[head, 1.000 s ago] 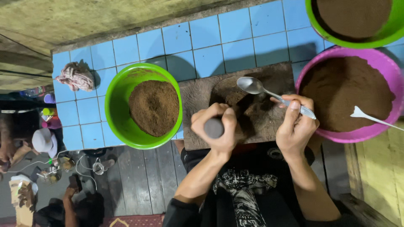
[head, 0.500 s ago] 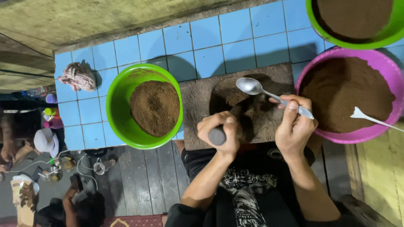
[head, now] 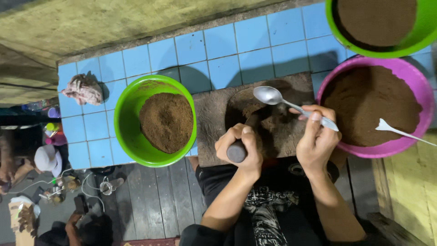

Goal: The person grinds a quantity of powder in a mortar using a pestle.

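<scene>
My left hand (head: 240, 146) grips a dark stone pestle (head: 242, 139) whose tip rests in the hollow of a flat stone grinding slab (head: 214, 123) covered in brown powder. My right hand (head: 316, 136) holds a metal spoon (head: 273, 96) by its handle, the bowl of the spoon raised over the slab's far side. The slab sits on a blue tiled surface (head: 236, 41) between a green bowl and a purple bowl.
A green bowl (head: 125, 123) of brown powder stands left of the slab. A purple bowl (head: 423, 98) of brown powder with a white plastic spoon (head: 396, 130) is at the right, another green bowl (head: 425, 32) behind it. A crumpled cloth (head: 84, 89) lies far left.
My left hand has pulled the pestle slightly nearer and to the right on the slab. The spoon in my right hand has stayed almost still.
</scene>
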